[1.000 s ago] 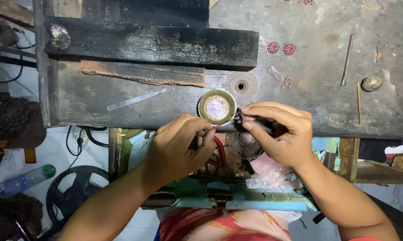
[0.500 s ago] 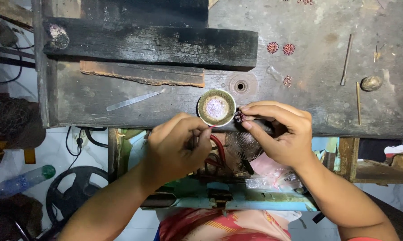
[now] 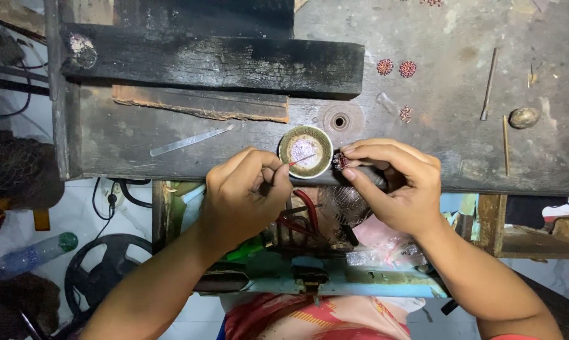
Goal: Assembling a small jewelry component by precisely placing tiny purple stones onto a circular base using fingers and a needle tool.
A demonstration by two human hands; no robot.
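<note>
- Fingers of the left hand (image 3: 243, 195) are pressed together, pinching a thin red-tipped stick (image 3: 302, 160) whose point reaches over the small round dish (image 3: 306, 151).
- Inside the dish, pale glittering material lies within a dull green-gold rim; the dish sits at the near edge of the worn grey workbench (image 3: 423, 82).
- Just right of the dish, the right hand (image 3: 401, 186) pinches a small red beaded ornament (image 3: 340, 161) between thumb and fingertips, on the end of a dark stick.
- Beyond the dish lies a charred black wooden block (image 3: 215, 63), with a clear flat strip (image 3: 190, 141) to the dish's left.
- Farther right of the dish, two round red ornaments (image 3: 396, 67) rest on the bench, and thin metal rods (image 3: 489, 85) and a pebble-like lump (image 3: 523, 117) lie well beyond them.
</note>
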